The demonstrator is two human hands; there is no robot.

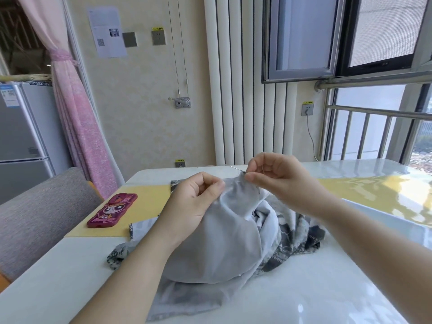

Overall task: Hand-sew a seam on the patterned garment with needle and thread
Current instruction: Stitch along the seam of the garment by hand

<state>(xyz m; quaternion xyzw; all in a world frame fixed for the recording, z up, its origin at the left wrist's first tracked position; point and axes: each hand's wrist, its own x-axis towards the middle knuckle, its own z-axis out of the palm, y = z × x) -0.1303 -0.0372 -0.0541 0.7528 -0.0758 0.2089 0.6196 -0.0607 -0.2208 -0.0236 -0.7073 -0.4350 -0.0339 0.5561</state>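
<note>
Patterned garment sits heaped in the middle of the bench, running down toward the near edge. Its plain grey side is pulled up into a peak, and the dark zigzag print spills out to the right. Left hand pinches a fold of the grey cloth between thumb and curled fingers, right at the peak. Right hand is just beside it, thumb and forefinger closed on the needle, whose bare tip points away toward the far edge. The thread is too fine to make out.

One flap of cloth reaches left onto a yellow mat. On that mat, near the left edge and apart from the heap, lies a pink cartoon phone case. To the right of the heap there's bare, glossy white surface all the way to the right edge. A yellow band runs across it further back, catching the window light.

Off the left edge stands a grey upholstered seat, with a silver fridge and a tied pink curtain behind it. Straight beyond the far edge rises a tall white radiator against a cream wall. A printed sheet is stuck up on that wall. Far right, there's an open window over a metal railing, and a plugged-in socket beside it.
</note>
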